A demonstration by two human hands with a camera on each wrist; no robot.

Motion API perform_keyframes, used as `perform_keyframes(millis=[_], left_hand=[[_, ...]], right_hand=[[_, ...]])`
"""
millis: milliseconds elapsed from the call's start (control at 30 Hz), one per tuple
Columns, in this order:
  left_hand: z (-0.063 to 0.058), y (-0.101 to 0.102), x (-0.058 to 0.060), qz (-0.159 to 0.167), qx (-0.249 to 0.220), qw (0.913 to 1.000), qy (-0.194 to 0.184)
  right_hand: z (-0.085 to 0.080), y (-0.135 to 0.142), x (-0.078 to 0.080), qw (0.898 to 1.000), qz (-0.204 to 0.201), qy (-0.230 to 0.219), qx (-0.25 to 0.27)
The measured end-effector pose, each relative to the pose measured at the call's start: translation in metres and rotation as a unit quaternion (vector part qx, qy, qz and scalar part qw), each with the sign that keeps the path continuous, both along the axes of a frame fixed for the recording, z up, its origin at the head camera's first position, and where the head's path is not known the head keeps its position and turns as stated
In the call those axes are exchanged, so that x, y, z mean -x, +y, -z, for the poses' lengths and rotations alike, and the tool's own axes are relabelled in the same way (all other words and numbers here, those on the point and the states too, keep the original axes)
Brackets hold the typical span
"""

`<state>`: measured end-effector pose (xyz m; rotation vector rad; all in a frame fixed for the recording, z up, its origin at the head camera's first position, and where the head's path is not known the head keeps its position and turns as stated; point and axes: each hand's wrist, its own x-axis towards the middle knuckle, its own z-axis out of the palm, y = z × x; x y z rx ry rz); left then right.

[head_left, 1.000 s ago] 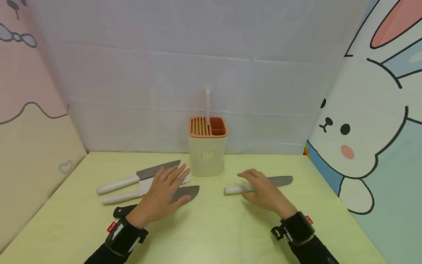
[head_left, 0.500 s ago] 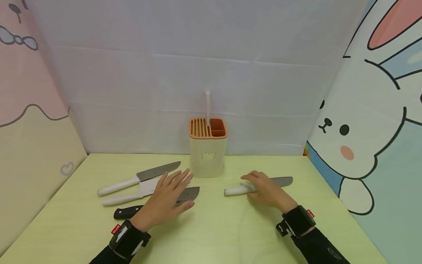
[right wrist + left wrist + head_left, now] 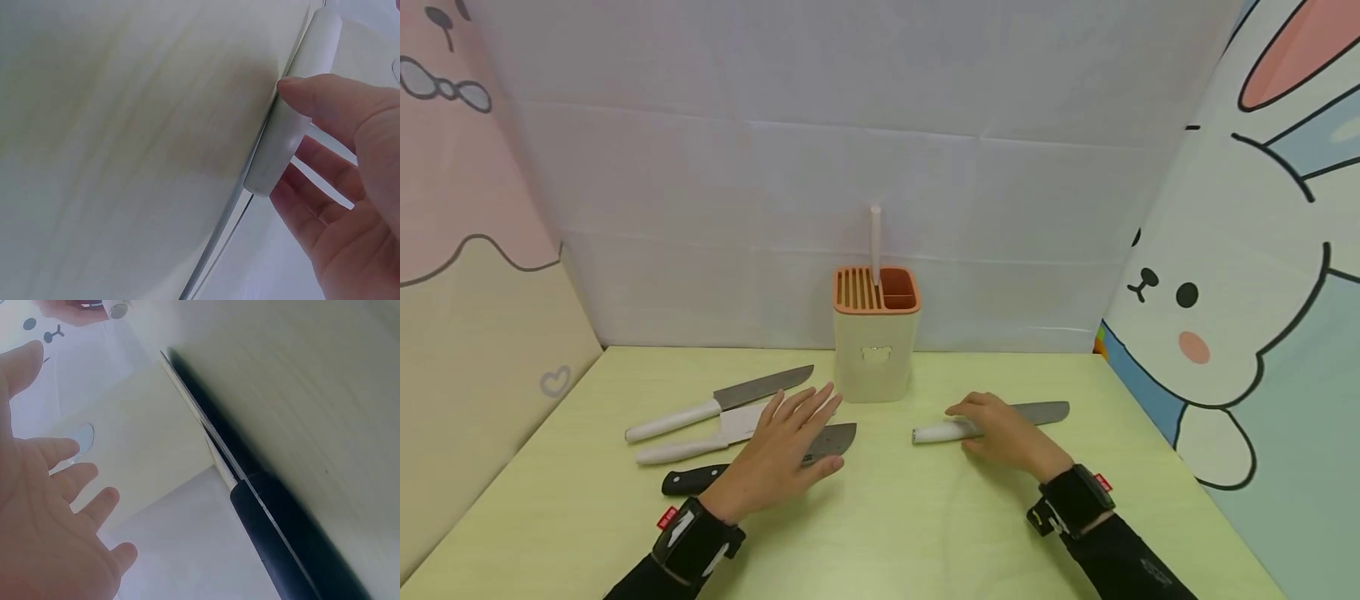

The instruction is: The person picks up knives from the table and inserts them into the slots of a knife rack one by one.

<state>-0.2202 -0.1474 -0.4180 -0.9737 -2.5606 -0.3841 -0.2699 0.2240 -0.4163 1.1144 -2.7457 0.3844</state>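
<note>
My right hand (image 3: 1011,437) grips the white handle of a kitchen knife (image 3: 936,432) lying on the table, its blade pointing right. In the right wrist view the thumb presses one side of the handle (image 3: 294,119) and the fingers curl along the other. My left hand (image 3: 775,467), fingers spread and holding nothing, hovers over the knives on the left. Partly hidden below it lie a black-handled knife (image 3: 692,481) and a white-handled cleaver (image 3: 681,451). Behind these lies another white-handled knife (image 3: 763,387). In the left wrist view the black handle (image 3: 262,531) is beside the open palm.
A cream knife holder (image 3: 872,358) with an orange slotted top stands at the back middle of the table (image 3: 895,533). One white handle (image 3: 876,242) sticks up from it. A white cloth wall (image 3: 737,183) closes off the back; cartoon-printed panels flank both sides.
My right hand has shifted slightly right along the knife handle, its thumb and fingers drawing in on it. My left hand has moved slightly right, still spread. The knives have stayed put.
</note>
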Motion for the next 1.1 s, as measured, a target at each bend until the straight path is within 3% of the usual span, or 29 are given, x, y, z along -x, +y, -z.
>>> perform_keyframes(millis=[433,800,1100], left_hand=[[0.003,0.000,-0.003,0.021,-0.035,0.9976,-0.056],[0.003,0.001,-0.001,0.025,-0.041,0.9970,-0.060],[0.002,0.001,-0.001,0.032,-0.048,0.9968,-0.056]], right_hand=[[0.004,-0.006,0.001,1.000,-0.014,0.001,-0.004],[0.004,-0.005,0.003,0.999,-0.006,-0.026,-0.019],[0.002,-0.011,0.001,1.000,-0.022,-0.009,-0.008]])
